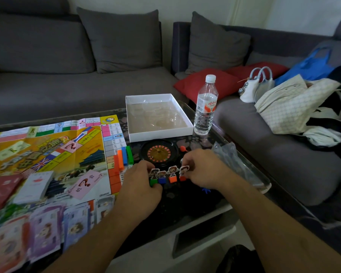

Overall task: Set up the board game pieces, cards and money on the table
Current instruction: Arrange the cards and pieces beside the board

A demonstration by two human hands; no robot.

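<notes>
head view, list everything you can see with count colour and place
game board: 1, mostly yellow, table left
character pawns: 4, green, blue, orange, red bases, in a row between the hands
roulette wheel: 1, black, behind the pawns
box tray: 1, white, table far side
water bottle: 1, clear, right of the tray
card decks: 2, red and white, on the board
paper money: several, purple and pink, near left edge
cushions: 2, red, sofa
left hand: grip on green pawn
right hand: grip on red pawn
</notes>
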